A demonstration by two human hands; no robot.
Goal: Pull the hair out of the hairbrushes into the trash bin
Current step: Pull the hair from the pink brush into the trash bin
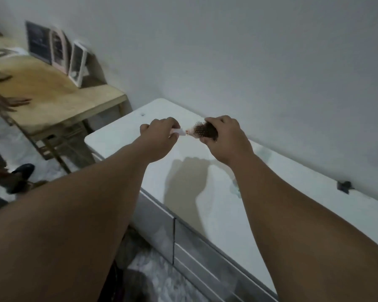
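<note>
So the person has a round hairbrush (200, 130) held up between both hands, above the white cabinet top (271, 192). The left hand (159, 136) is wrapped tight around the pale pink handle (176, 131). The right hand (225, 138) is curled round the bristle head just past that grip, over the dark hair (210, 133) matted in the bristles. So both hands are closed on the brush, one at each end, close together. Can't tell if the right fingers have actually hooked any hair yet.

This looks like the pull itself, and early on, since the head looks packed dark. Best way imo: keep the handle hand locked so the brush doesn't spin, dig the fingertips down to the base of the bristles, and slide the mat off toward the tip end, away from the handle grip. Yanking sideways just snaps strands; sliding should take it off in one clump.

One catch: no trash bin is in view anywhere near the hands, so the clump needs holding until the bin turns up, not dropping on the cabinet.
</note>
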